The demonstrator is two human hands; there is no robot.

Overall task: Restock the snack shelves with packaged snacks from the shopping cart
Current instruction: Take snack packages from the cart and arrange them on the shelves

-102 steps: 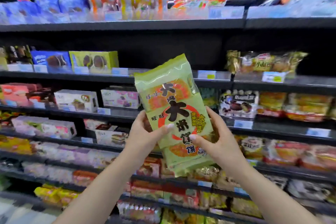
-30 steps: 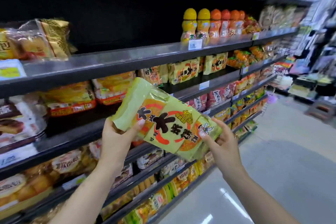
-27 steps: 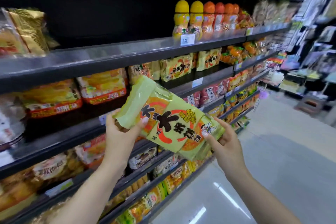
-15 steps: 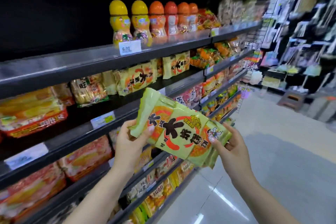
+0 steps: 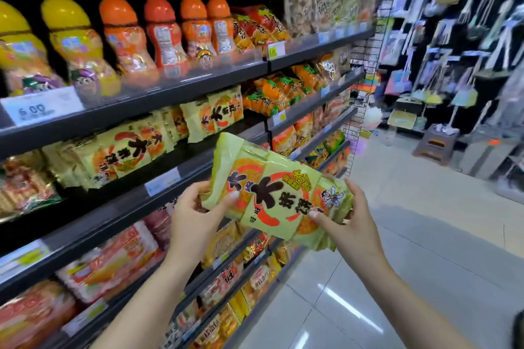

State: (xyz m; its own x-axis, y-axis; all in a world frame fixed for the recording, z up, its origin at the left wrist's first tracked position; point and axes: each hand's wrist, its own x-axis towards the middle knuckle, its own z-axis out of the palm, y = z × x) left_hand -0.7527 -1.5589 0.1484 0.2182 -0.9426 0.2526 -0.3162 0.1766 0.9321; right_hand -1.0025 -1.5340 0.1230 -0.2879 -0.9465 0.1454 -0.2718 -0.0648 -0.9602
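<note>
Head view: both hands hold green snack pack (image 5: 272,193) lengthwise, tilted down-right

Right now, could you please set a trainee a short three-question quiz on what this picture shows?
1. True or false: both the left hand and the right hand grip the green snack pack.
2. Matching packs sit on the shelf: A) directly below the character bottles, B) above the bottles, C) on the floor.
3. Fill in: the white price tag reads ___.

Key: 1 true; 2 A; 3 6.00.
</note>
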